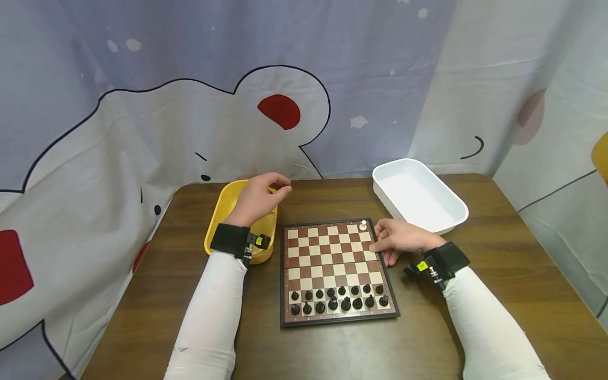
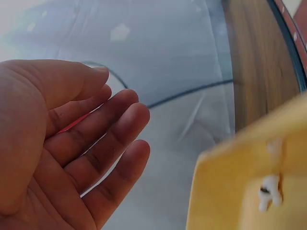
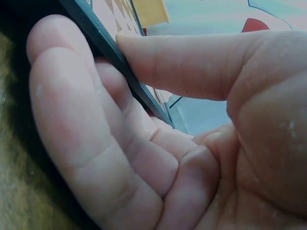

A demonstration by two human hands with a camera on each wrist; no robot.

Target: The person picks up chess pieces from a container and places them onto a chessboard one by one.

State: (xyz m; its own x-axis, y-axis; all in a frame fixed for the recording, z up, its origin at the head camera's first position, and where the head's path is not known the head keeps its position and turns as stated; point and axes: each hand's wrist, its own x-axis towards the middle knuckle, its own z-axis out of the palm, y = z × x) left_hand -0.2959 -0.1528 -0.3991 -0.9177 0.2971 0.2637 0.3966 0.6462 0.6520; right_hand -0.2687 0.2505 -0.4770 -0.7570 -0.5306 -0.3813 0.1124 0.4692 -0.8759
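Observation:
The chessboard point(image 1: 328, 250) lies in the middle of the table, its near two rows filled with black chess pieces point(image 1: 333, 303). One white chess piece point(image 1: 363, 225) stands in the far right corner. My right hand point(image 1: 404, 237) holds the board's right edge: in the right wrist view the thumb point(image 3: 182, 62) presses on top and the curled fingers sit along the side. Over the far end of the yellow bin point(image 1: 214, 232) hovers my left hand point(image 1: 256, 198). Its fingers point(image 2: 120, 129) are loosely bent with nothing between them. A white chess piece point(image 2: 271, 189) shows inside the bin.
A white tray point(image 1: 418, 195) stands behind my right hand, toward the back right of the wooden table point(image 1: 499, 274). Behind the table's far edge hangs a printed curtain point(image 1: 199, 116). The bin stands just left of the board.

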